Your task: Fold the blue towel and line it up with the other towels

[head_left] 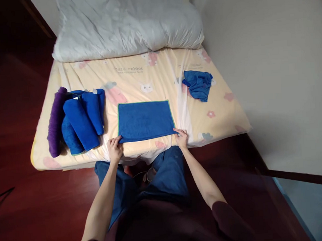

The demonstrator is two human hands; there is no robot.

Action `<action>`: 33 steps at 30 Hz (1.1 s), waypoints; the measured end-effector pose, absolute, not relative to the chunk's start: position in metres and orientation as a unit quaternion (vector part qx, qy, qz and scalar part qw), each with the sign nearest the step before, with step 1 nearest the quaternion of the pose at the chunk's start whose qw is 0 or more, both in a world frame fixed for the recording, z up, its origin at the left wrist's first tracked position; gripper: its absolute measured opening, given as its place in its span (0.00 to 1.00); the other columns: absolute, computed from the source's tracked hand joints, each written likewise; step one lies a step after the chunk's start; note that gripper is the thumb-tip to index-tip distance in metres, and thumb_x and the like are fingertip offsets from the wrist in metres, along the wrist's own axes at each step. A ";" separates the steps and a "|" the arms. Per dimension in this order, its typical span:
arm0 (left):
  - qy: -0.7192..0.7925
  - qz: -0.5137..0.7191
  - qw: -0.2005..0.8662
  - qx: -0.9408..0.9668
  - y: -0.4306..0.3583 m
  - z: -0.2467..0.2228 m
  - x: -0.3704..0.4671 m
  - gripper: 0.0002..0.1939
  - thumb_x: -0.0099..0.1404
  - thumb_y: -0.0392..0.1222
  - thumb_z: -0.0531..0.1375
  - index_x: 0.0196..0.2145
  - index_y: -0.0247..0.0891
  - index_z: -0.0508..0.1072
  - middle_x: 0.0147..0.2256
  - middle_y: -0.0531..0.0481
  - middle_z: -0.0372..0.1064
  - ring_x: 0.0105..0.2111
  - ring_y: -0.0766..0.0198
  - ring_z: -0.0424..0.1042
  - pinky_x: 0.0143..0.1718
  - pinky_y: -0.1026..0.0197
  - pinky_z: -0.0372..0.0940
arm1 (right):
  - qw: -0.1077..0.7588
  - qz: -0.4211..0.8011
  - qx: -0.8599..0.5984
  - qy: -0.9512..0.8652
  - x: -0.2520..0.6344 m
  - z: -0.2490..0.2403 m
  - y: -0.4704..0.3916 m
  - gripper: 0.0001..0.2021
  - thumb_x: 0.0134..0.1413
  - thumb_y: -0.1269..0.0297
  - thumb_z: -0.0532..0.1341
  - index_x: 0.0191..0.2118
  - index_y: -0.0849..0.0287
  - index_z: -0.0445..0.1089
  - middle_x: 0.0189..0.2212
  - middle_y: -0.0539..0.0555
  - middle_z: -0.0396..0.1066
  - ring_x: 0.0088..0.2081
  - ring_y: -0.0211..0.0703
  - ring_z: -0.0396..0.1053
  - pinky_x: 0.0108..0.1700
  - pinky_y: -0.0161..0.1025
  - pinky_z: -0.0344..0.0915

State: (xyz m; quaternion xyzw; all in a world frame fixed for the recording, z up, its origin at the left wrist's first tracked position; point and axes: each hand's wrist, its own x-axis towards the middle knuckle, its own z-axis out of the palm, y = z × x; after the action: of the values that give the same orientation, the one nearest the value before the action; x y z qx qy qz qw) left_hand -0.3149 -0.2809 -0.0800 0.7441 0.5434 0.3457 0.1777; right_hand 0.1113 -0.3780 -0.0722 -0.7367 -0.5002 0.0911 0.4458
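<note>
A blue towel (146, 119) with a thin green edge lies flat on the bed, its near edge slightly folded or rolled. My left hand (115, 148) pinches the near left corner. At the near right corner, the fingers of my right hand (181, 137) are closed on the same towel. To the left sit several rolled blue towels (81, 123) in a pile, with a purple rolled towel (56, 123) beside them. A crumpled blue cloth (199, 84) rests on the right side of the bed.
The bed (147, 77) has a cream sheet with rabbit prints. A bunched pale quilt (130, 24) covers its far end. A wall (278, 73) rises on the right. Dark red floor (27, 208) shows on the left.
</note>
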 end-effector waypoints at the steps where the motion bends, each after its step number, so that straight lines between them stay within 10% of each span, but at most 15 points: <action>1: 0.549 0.348 0.182 0.737 -0.281 -0.078 -0.315 0.23 0.63 0.32 0.53 0.54 0.39 0.76 0.52 0.42 0.75 0.52 0.48 0.67 0.58 0.43 0.61 | 0.457 0.101 -0.734 -0.493 0.113 -0.072 -0.377 0.20 0.52 0.71 0.55 0.45 0.57 0.82 0.45 0.57 0.81 0.50 0.50 0.73 0.55 0.49 0.71; 12: 0.628 0.419 0.238 0.611 -0.279 -0.056 -0.321 0.19 0.69 0.55 0.54 0.38 0.37 0.77 0.33 0.44 0.74 0.37 0.55 0.72 0.44 0.54 0.67 | 0.526 0.189 -0.718 -0.415 0.118 -0.064 -0.374 0.23 0.55 0.42 0.60 0.27 0.59 0.73 0.25 0.54 0.73 0.28 0.44 0.69 0.34 0.39 0.67; 33: 0.628 0.400 0.191 0.640 -0.268 -0.064 -0.321 0.18 0.71 0.54 0.53 0.37 0.38 0.75 0.37 0.42 0.75 0.38 0.55 0.73 0.43 0.54 0.67 | 0.544 0.190 -0.719 -0.390 0.114 -0.076 -0.365 0.28 0.52 0.34 0.61 0.27 0.59 0.73 0.24 0.56 0.74 0.27 0.44 0.68 0.32 0.40 0.67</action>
State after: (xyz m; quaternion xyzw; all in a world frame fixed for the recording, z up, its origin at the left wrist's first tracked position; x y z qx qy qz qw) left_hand -0.3205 -0.2678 -0.0645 0.6400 0.6278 0.3999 0.1906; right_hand 0.1141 -0.3654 -0.0759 -0.7188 -0.3898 0.1898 0.5436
